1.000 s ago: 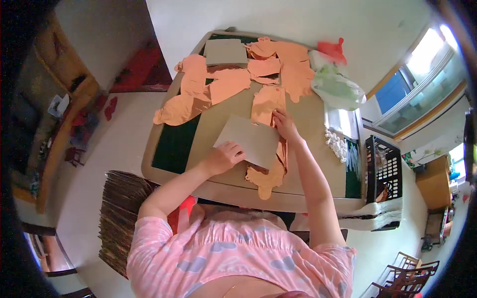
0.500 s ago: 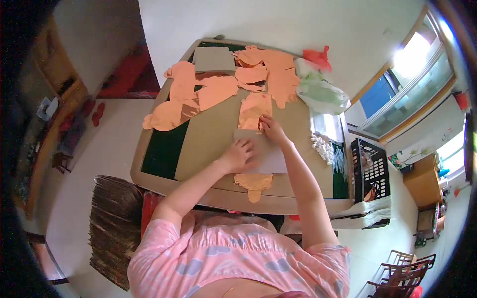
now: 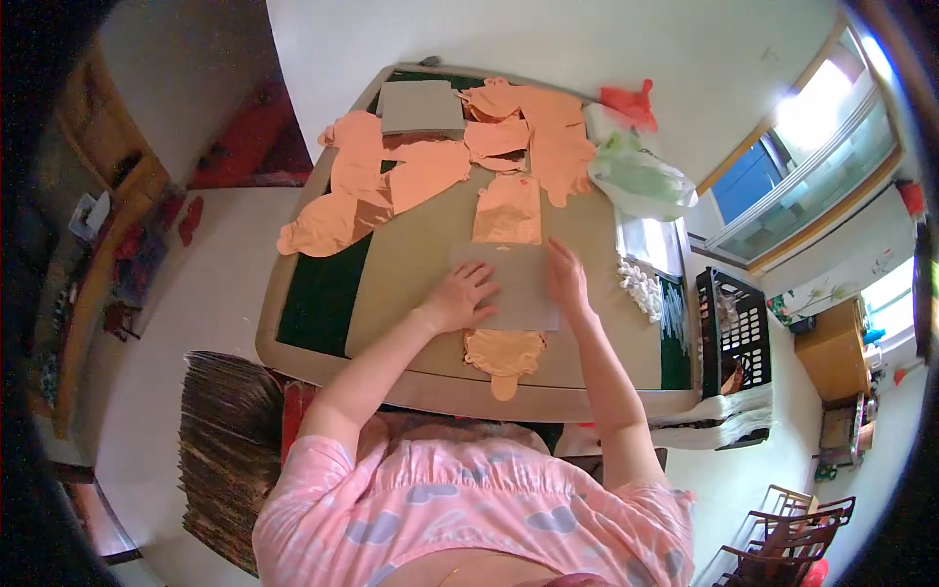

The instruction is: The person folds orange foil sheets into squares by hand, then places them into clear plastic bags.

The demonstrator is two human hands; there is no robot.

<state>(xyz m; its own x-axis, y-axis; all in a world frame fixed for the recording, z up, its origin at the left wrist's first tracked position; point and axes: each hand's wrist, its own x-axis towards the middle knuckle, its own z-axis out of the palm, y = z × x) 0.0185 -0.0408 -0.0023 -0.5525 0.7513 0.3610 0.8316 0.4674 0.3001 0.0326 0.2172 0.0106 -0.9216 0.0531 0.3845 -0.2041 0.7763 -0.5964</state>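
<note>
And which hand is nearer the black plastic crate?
Right: the right hand is at the edge of the grey cardboard sheet nearest the crate; the left hand is opposite, farther away.

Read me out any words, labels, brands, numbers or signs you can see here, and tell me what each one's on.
There is no text I can read.
Orange foil sheet beyond the grey card: a small red mark, too small to make out.
Grey card: no lettering visible.
Plastic bag: green areas, no legible words.
</note>
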